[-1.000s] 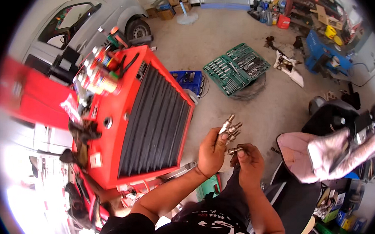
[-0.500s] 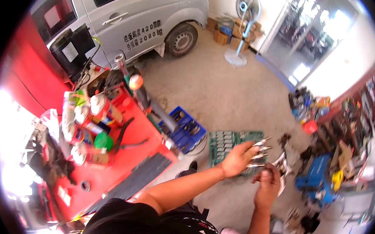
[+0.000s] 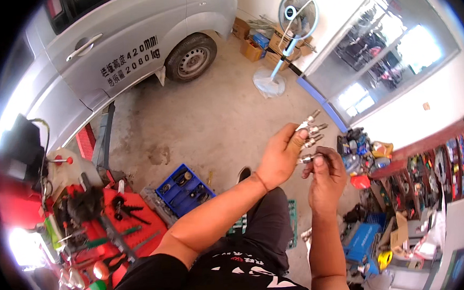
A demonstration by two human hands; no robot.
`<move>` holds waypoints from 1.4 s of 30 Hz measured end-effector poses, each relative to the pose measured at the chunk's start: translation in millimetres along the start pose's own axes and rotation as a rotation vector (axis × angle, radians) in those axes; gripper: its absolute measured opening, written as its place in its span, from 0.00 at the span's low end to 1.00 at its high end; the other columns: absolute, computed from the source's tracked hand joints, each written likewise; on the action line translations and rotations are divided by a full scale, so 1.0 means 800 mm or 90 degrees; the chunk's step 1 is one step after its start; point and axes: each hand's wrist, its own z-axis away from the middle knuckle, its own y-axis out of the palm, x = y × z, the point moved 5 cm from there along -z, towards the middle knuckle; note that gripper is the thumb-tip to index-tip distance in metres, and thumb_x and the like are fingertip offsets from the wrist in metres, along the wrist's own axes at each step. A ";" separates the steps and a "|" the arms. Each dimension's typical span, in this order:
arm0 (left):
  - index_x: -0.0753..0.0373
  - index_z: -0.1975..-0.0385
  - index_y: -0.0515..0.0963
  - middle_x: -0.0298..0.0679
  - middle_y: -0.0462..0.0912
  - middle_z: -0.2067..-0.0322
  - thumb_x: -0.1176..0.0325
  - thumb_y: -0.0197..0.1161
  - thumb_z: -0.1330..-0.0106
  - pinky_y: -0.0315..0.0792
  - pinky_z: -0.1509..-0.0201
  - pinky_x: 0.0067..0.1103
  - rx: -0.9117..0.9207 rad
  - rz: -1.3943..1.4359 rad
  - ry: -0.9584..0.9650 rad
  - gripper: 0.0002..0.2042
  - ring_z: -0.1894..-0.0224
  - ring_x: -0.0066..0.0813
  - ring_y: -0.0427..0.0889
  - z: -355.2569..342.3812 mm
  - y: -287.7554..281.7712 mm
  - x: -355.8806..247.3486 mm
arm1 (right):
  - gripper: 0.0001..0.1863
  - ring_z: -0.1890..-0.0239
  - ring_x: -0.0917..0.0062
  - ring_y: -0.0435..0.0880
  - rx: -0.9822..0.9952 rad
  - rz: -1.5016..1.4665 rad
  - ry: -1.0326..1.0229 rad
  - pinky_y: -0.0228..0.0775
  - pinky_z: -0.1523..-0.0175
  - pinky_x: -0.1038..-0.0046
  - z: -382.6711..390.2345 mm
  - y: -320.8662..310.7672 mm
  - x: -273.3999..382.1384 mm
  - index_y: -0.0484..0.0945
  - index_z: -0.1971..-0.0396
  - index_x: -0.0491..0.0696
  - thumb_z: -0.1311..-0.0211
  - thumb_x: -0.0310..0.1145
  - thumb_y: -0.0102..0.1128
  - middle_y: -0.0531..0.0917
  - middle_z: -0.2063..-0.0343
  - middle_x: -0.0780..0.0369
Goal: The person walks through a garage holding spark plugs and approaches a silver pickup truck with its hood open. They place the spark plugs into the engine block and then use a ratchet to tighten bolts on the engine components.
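Observation:
My left hand (image 3: 283, 155) is closed round three spark plugs (image 3: 312, 141), their metal ends fanning out past the thumb and fingertips. Just below them, my right hand (image 3: 325, 179) pinches another spark plug (image 3: 307, 159) between thumb and fingers. Its end points toward the left hand's fingers. Both hands are raised in front of me over the floor. Beneath my leg, a green socket-set case (image 3: 293, 223) lies on the floor, mostly hidden.
On the left are a red tool cart (image 3: 141, 225) and a blue parts tray (image 3: 185, 191). A silver van (image 3: 130, 39) stands beyond, with a pedestal fan (image 3: 285, 51) by the wall. To the right are a blue machine (image 3: 362, 240) and a crowded tool rack (image 3: 429, 159).
My view has swung and my body has moved, leg now over the green case. The hands are higher in view, still holding the spark plugs. The red cart has shifted toward the lower left.

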 end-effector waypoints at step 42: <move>0.59 0.56 0.73 0.33 0.67 0.76 0.50 0.50 0.27 0.57 0.83 0.20 -0.417 0.028 -0.426 0.17 0.82 0.23 0.61 -2.039 -0.535 0.516 | 0.21 0.74 0.75 0.78 -0.133 0.009 0.210 0.71 0.69 0.76 -1.688 0.129 -0.620 0.70 0.56 0.39 0.38 0.40 0.61 0.77 0.71 0.58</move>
